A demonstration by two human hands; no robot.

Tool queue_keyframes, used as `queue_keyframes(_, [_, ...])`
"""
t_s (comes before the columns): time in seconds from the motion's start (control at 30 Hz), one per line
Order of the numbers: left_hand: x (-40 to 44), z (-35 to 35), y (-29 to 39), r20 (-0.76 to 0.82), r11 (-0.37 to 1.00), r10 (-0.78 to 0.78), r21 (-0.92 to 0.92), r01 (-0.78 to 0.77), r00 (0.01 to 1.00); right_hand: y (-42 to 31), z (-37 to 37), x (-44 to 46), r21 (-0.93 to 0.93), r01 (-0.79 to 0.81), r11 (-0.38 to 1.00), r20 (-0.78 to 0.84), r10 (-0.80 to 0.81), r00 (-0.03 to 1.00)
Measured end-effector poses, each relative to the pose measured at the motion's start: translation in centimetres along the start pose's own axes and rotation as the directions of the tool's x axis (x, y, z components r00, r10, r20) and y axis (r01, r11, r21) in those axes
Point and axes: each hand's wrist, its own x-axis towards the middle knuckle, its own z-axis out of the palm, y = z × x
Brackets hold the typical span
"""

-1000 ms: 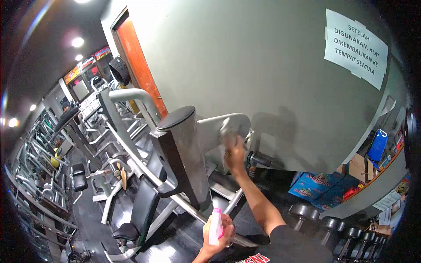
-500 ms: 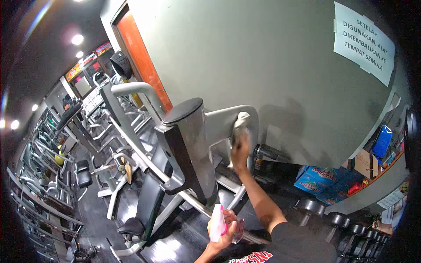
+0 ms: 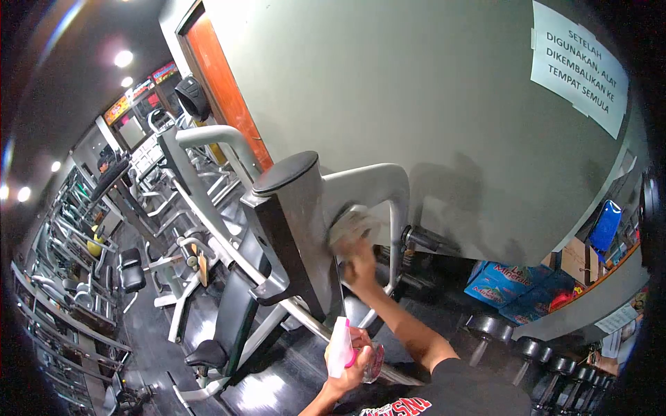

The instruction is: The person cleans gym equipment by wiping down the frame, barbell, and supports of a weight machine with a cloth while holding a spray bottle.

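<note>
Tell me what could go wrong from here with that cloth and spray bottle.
The right hand, holding the cloth, is between the machine's column and curved bar; its knuckles might knock metal. The left hand grips the spray bottle near its pink trigger, so a stray squeeze could spray. Any drips might make the smooth-looking floor slippery.

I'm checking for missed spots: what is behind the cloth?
Past its edges, a grey column shows at picture left, a curved bar above; whatever the cloth and right hand cover cannot be seen.
</note>
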Motion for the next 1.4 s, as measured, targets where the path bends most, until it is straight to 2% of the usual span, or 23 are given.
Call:
queue_keyframes(0.03, [0.0, 0.0, 0.1, 0.006, 0.996, -0.074, -0.041, 0.074, 0.997, -0.7, -0.7, 0.1, -0.001, -0.007, 1.000, -0.004, 0.007, 1.000])
queue_keyframes(0.1, [0.1, 0.0, 0.5, 0.047, 0.998, -0.067, -0.017, 0.068, 0.997, -1.5, -2.1, 0.0, -0.046, -0.031, 0.998, 0.364, 0.046, 0.930])
queue_keyframes(0.13, [0.3, 0.1, 0.8, 0.083, 0.999, -0.050, -0.004, 0.051, 0.995, -0.6, -1.9, 0.1, -0.043, -0.032, 0.999, 0.362, 0.046, 0.931])
queue_keyframes(0.2, [0.0, 0.4, 0.8, 0.063, 1.000, -0.008, 0.007, 0.008, 0.998, 2.9, -0.5, -0.5, -0.223, -0.374, 0.900, 0.342, 0.432, 0.834])
queue_keyframes(0.23, [-0.1, 0.4, 0.9, 0.061, 1.000, 0.004, -0.016, -0.003, 0.998, 5.1, 0.5, -2.0, -0.174, -0.333, 0.927, 0.330, 0.374, 0.867])
queue_keyframes(0.27, [-0.1, 0.5, 0.9, 0.060, 0.999, 0.019, -0.040, -0.017, 0.998, 5.8, 0.7, -2.2, 0.057, -0.779, 0.625, 0.474, 0.670, 0.572])
queue_keyframes(0.33, [0.0, 0.5, 1.1, 0.051, 0.999, 0.019, -0.049, -0.016, 0.998, 4.8, 1.4, -3.6, 0.215, -0.886, 0.410, 0.421, 0.780, 0.463])
queue_keyframes(0.37, [0.0, 0.5, 1.1, 0.033, 0.998, 0.011, -0.063, -0.009, 0.999, 4.0, 1.8, -3.7, 0.467, -0.796, 0.385, 0.427, 0.690, 0.585])
queue_keyframes(0.4, [0.1, 0.4, 1.0, 0.028, 0.998, 0.007, -0.065, -0.005, 1.000, 3.7, 2.2, -3.5, 0.402, -0.834, 0.378, 0.462, 0.702, 0.541])
queue_keyframes(0.47, [0.3, -0.3, 0.8, 0.080, 0.999, 0.008, 0.047, -0.012, 0.997, 0.3, -0.3, 1.1, 0.299, -0.675, 0.674, 0.415, 0.545, 0.728])
queue_keyframes(0.6, [0.3, 0.0, 1.0, 0.042, 0.998, 0.058, -0.026, -0.057, 0.997, -0.9, -2.4, 3.9, 0.067, -0.676, 0.734, 0.465, 0.577, 0.672])
queue_keyframes(0.7, [0.4, -0.3, 1.1, 0.052, 0.991, 0.032, -0.134, -0.025, 0.998, -1.5, -4.7, 5.4, 0.032, -0.518, 0.855, 0.474, 0.443, 0.761])
queue_keyframes(0.73, [0.5, -0.8, 1.1, 0.083, 0.999, 0.044, 0.015, -0.045, 0.996, -2.1, -5.3, 6.1, 0.028, -0.519, 0.855, 0.475, 0.445, 0.759])
queue_keyframes(0.77, [0.5, -1.1, 0.9, 0.115, 0.984, 0.049, 0.162, -0.067, 0.992, -3.0, -6.1, 6.9, 0.162, -0.662, 0.731, 0.433, 0.551, 0.714])
queue_keyframes(0.8, [0.5, -1.1, 0.6, 0.116, 0.986, 0.043, 0.157, -0.061, 0.992, -3.4, -6.4, 7.2, 0.295, -0.765, 0.573, 0.403, 0.651, 0.643])
queue_keyframes(0.83, [0.4, -1.0, 0.2, 0.093, 0.988, 0.087, 0.119, -0.098, 0.992, -2.8, -5.9, 6.4, 0.455, -0.685, 0.569, 0.309, 0.621, 0.721])
queue_keyframes(0.87, [0.3, -0.9, -0.1, 0.071, 0.987, 0.129, 0.083, -0.135, 0.989, -2.7, -4.8, 6.2, 0.390, -0.528, 0.755, 0.055, 0.553, 0.831])
queue_keyframes(0.93, [-0.1, -0.9, -0.3, 0.090, 0.977, 0.149, 0.142, -0.161, 0.985, -2.6, -3.6, 6.3, 0.346, -0.402, 0.848, -0.056, 0.446, 0.893])
queue_keyframes(1.0, [-0.5, -0.9, -1.0, 0.070, 0.971, 0.214, 0.098, -0.220, 0.974, -1.5, -2.9, 7.9, 0.040, -0.083, 0.996, 0.137, 0.077, 0.988])
queue_keyframes(1.1, [-1.0, -1.4, -1.9, 0.064, 0.975, 0.191, 0.102, -0.196, 0.980, -2.2, -0.8, 7.5, -0.076, -0.094, 0.993, 0.132, 0.103, 0.986])
queue_keyframes(1.27, [-0.3, -1.0, -1.0, 0.076, 0.927, 0.284, 0.233, -0.294, 0.956, 6.0, 0.7, 3.0, -0.213, 0.169, 0.962, 0.069, -0.158, 0.985])
queue_keyframes(1.37, [-0.2, -0.4, -0.2, 0.036, 0.931, 0.317, 0.180, -0.318, 0.948, 9.9, 1.1, 1.3, -0.322, 0.008, 0.947, -0.019, -0.015, 1.000])
queue_keyframes(1.4, [-0.5, -0.5, -0.5, 0.030, 0.929, 0.323, 0.181, -0.323, 0.946, 10.8, 1.5, 0.8, -0.292, -0.281, 0.914, -0.144, 0.248, 0.958])
